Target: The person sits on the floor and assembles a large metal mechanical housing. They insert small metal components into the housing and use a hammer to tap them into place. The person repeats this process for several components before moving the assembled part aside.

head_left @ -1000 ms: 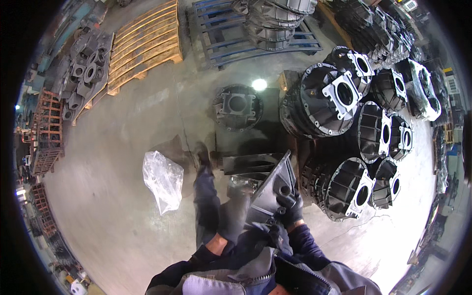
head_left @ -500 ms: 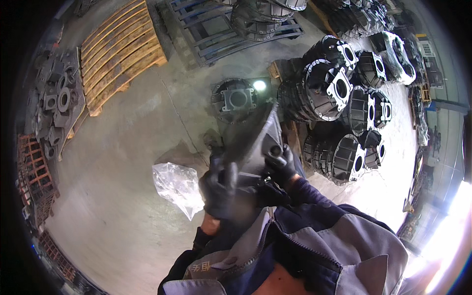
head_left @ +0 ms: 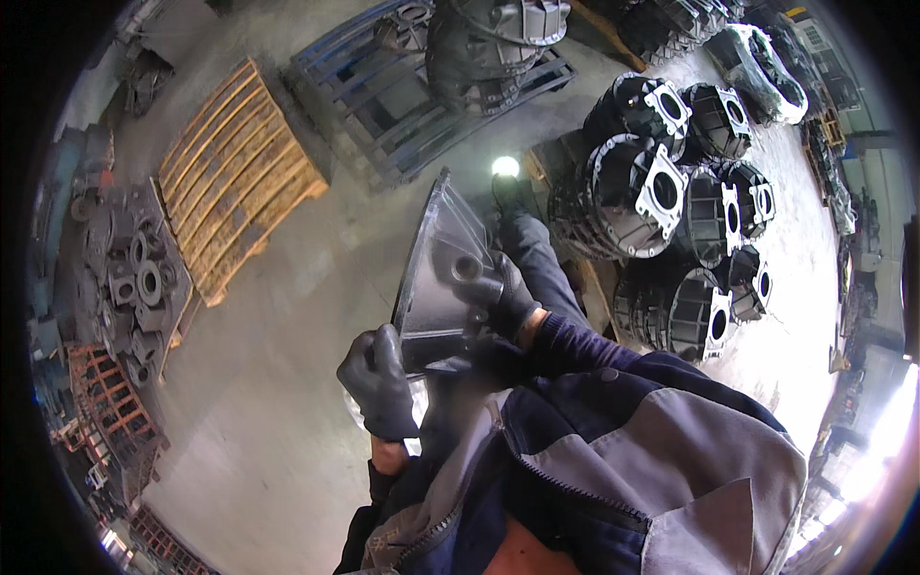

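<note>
A dark cast-metal bell housing (head_left: 436,287) is held up in front of my body, its wide flanged rim turned to the left. My left hand (head_left: 379,383), in a black glove, is closed at the lower end of that rim. My right hand (head_left: 511,299), gloved alike, grips the narrower right side beside a round, open boss (head_left: 467,268). Part of the housing's underside is hidden by my hands and jacket. Clear plastic (head_left: 356,407) peeks out behind my left hand.
Stacked bell housings (head_left: 623,201) stand close by on the right. A wooden pallet (head_left: 240,182) leans at the left beside a heap of metal parts (head_left: 125,278). Farther off, a blue pallet (head_left: 383,125) carries more housings. My leg (head_left: 541,254) stretches forward beside the stacks.
The housing has turned and moved left, its rim now more upright. My left hand has moved left with it. The plastic is mostly covered, and a housing on the floor ahead no longer shows.
</note>
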Available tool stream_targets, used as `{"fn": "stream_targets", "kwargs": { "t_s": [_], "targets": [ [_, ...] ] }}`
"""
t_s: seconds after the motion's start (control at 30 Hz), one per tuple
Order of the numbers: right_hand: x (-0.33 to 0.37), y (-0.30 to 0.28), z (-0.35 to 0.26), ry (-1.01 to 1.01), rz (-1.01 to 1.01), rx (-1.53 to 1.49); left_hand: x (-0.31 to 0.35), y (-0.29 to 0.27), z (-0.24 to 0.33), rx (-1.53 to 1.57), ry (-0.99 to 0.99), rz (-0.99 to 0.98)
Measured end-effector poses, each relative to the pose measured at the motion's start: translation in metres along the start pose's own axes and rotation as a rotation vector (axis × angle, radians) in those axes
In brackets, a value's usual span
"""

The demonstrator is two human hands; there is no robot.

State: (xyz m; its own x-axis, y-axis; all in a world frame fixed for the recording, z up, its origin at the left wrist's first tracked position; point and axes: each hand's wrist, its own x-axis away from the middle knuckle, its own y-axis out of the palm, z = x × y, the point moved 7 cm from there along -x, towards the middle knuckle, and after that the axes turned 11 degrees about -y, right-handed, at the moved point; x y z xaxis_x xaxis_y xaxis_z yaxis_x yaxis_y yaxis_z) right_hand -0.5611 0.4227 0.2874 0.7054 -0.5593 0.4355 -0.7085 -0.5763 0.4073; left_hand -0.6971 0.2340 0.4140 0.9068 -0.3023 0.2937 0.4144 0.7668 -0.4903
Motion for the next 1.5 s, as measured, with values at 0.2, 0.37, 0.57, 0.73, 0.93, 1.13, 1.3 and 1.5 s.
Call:
{"fn": "stream_targets", "kwargs": {
  "t_s": [0.2, 0.37, 0.57, 0.73, 0.93, 1.13, 1.3, 1.5],
  "targets": [
    [-0.088, -0.061, -0.072, 0.125, 0.130, -0.380, -0.080, 0.105, 0.078, 0.037, 0.144, -0.077],
    [-0.185, -0.164, -0.161, -0.060, 0.282, -0.226, -0.163, 0.250, 0.156, -0.035, 0.081, -0.159],
    [-0.244, -0.267, -0.257, -0.148, 0.461, -0.178, -0.210, 0.387, 0.254, -0.020, 0.155, -0.398],
    [-0.249, -0.304, -0.331, -0.505, 0.839, -0.178, -0.252, 0.464, 0.326, -0.144, 0.473, -0.520],
    [-0.265, -0.296, -0.317, -0.497, 0.952, -0.719, -0.289, 0.503, 0.368, -0.147, 0.454, -0.877],
    [-0.250, -0.272, -0.275, -0.230, 1.180, -0.871, -0.287, 0.528, 0.381, -0.235, 0.384, -1.161],
    [-0.223, -0.273, -0.277, -0.408, 1.228, -0.754, -0.265, 0.550, 0.387, -0.411, 0.461, -1.243],
    [-0.199, -0.301, -0.273, -0.443, 1.279, -0.980, -0.218, 0.582, 0.414, -0.502, 0.589, -1.310]
  ]
}}
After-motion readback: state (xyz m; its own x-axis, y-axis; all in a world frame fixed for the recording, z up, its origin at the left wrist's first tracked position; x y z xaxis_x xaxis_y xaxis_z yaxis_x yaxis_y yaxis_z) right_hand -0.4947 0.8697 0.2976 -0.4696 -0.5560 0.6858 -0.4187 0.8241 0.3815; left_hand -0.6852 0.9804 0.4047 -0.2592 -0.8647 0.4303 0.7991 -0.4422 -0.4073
